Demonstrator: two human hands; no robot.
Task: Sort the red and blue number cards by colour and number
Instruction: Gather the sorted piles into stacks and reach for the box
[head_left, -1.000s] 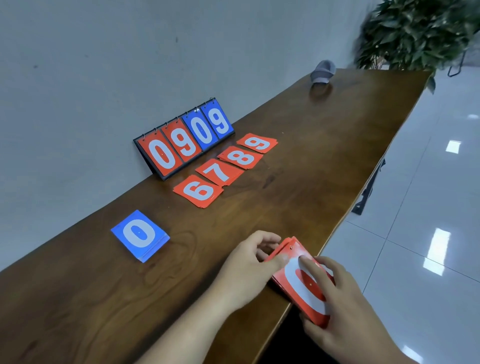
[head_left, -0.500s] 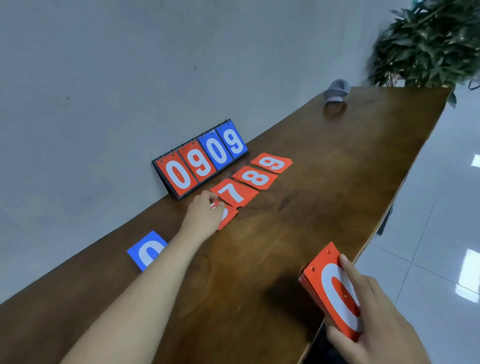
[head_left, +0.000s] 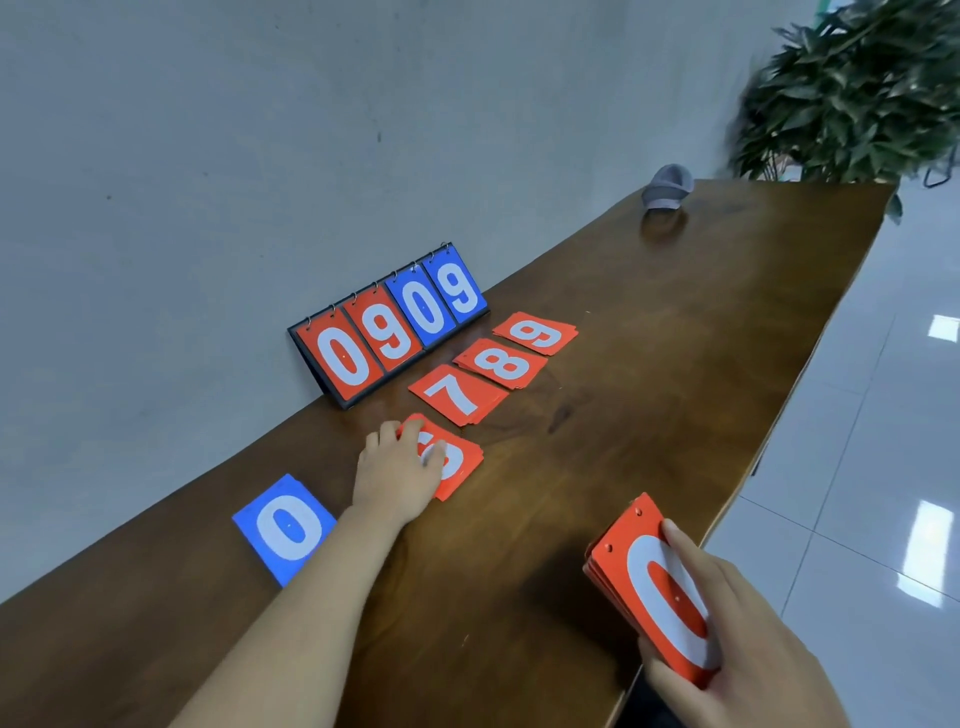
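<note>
The nearest red pile, just before the 7 pile, lies flat on the wooden table under the left hand. That hand's fingers curl over the pile's far edge, with the thumb on its face. At the table's edge, the right hand grips a red card stack topped by a 0.

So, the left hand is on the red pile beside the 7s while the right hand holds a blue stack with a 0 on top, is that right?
Not quite: the head view shows the stack in the right hand is red, not blue, with a 0 on top. The left hand is on the red pile beside the 7s.
</note>
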